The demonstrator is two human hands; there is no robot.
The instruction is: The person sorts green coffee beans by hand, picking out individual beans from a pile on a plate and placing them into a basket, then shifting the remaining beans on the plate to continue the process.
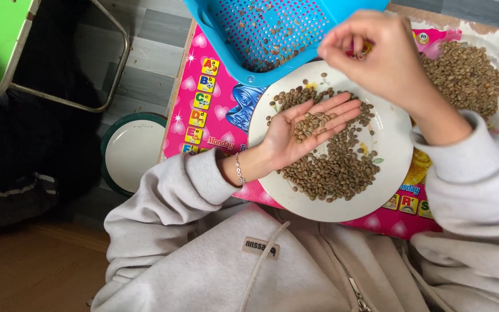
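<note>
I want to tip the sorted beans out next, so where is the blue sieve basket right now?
In the head view, the blue sieve basket sits at the top centre, just beyond the white plate of beans, left of the raised right hand.

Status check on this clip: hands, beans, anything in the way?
Left hand open, palm up, cupping a few beans over white plate. Right hand raised, fingertips pinched together; contents unclear. Blue sieve basket behind plate. Nothing blocking.

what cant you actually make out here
- Head view: whether the right hand pinches a bean; its curled fingers hide the tips.
- Blue sieve basket: far part cut off by the top edge.
- Plate: the pattern under the beans and the left hand is covered.
</note>
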